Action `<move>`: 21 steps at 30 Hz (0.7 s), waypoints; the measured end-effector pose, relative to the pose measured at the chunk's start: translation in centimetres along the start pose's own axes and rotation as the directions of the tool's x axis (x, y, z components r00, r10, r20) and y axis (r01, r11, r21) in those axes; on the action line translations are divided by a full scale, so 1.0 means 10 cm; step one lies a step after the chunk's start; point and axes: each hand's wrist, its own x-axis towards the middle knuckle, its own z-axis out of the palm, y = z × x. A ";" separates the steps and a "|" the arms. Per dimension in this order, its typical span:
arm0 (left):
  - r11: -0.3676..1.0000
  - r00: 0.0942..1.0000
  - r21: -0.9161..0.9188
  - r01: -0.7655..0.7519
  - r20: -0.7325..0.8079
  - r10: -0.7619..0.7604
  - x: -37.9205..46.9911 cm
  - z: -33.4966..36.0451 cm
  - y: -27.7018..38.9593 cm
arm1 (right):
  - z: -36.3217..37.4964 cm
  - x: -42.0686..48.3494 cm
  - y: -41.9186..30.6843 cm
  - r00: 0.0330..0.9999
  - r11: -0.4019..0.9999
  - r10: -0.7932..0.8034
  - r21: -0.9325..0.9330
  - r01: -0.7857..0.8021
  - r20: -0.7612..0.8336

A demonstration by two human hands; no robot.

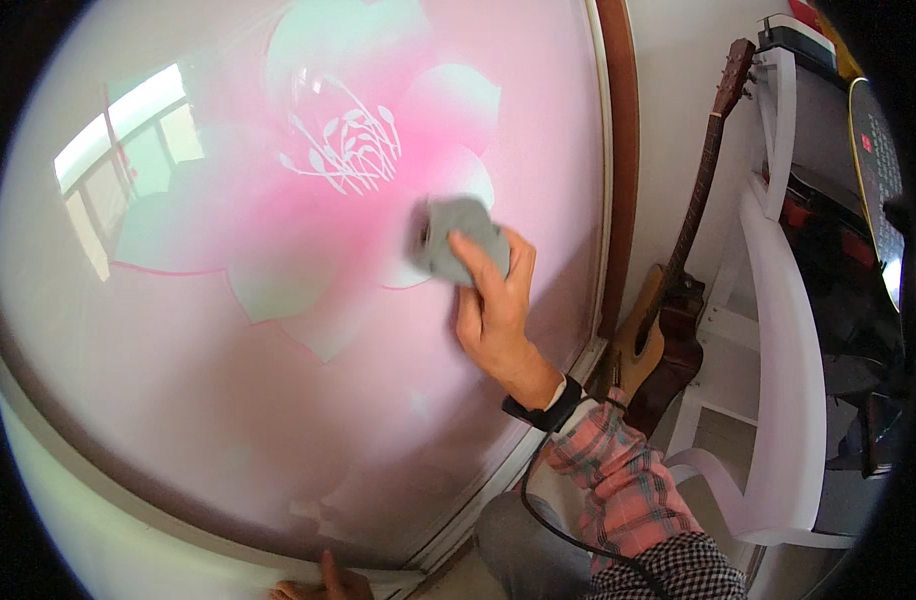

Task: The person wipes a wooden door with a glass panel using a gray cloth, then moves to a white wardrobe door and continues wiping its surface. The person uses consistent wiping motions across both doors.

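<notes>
My right hand (495, 307) holds a bunched grey cloth (469, 232), its thumb pressed across the fabric. The cloth is slightly blurred and lies over a lower petal of a large pink and pale-green flower (345, 217) on a glossy panel (293, 427). White stamen shapes mark the flower's middle. At the bottom edge of the view, my left hand (327, 585) is partly cut off, beside the panel's pale frame (240, 559). One of its fingers points up towards the panel; whether it grips anything is hidden.
An acoustic guitar (642, 337) leans against the wall right of the panel. A white chair (788, 360) stands beside it, with dark items (848, 315) behind. A black cable (555, 529) runs along my right sleeve. Window light reflects in the panel's upper left.
</notes>
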 end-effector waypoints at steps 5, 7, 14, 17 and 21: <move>0.677 0.649 -0.673 0.298 0.663 0.374 0.59 0.26 -0.42 | -0.21 -0.20 1.09 0.920 0.923 0.347 -0.103 -0.369 -0.184; 0.137 0.481 -0.680 0.721 0.632 0.608 0.57 0.49 -0.40 | -0.37 -0.14 1.82 0.740 0.740 0.619 -0.120 -0.662 -0.262; -0.670 0.441 0.709 -0.222 0.685 0.579 -0.08 1.34 0.24 | -0.15 -0.76 1.44 0.705 0.712 0.629 -0.121 -0.691 -0.326; -0.684 0.390 0.688 -0.241 0.714 0.581 -0.08 1.48 0.30 | -0.10 -1.32 -0.03 0.860 0.853 0.509 -0.111 -0.510 -0.043; -0.653 0.452 0.703 -0.281 0.697 0.557 -0.10 1.40 0.26 | -0.30 -1.16 -0.76 0.908 0.940 0.269 0.118 -0.321 0.322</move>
